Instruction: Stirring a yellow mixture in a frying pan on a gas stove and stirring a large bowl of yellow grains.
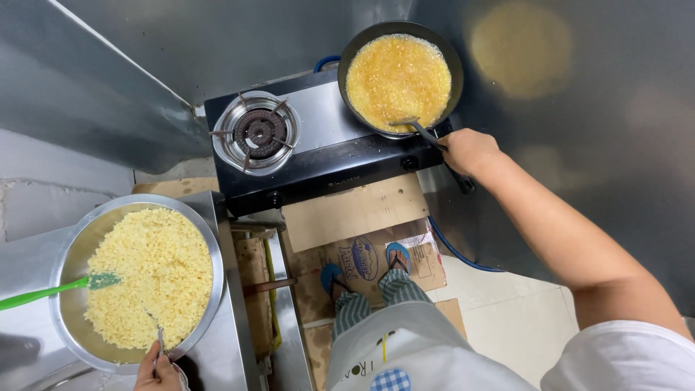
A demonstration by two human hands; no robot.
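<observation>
Large steel bowl [69, 250] of pale yellow grain at eight o'clock, overhanging the counter edge: likely to tip if pressed at its near rim. Black stove [326, 156] at twelve o'clock, left burner [259, 132] bare. Frying pan [400, 78] at one o'clock, brimming with bubbling yellow mix: risk of spatter onto the forearm or spill from hard stirring. Right hand [469, 150] clamped on a dark spatula [427, 134], blade in the pan. Left hand [158, 369] at seven o'clock, closed on a small metal utensil [160, 339]. Green spatula [51, 289] resting loose in the bowl, prone to slide.
</observation>
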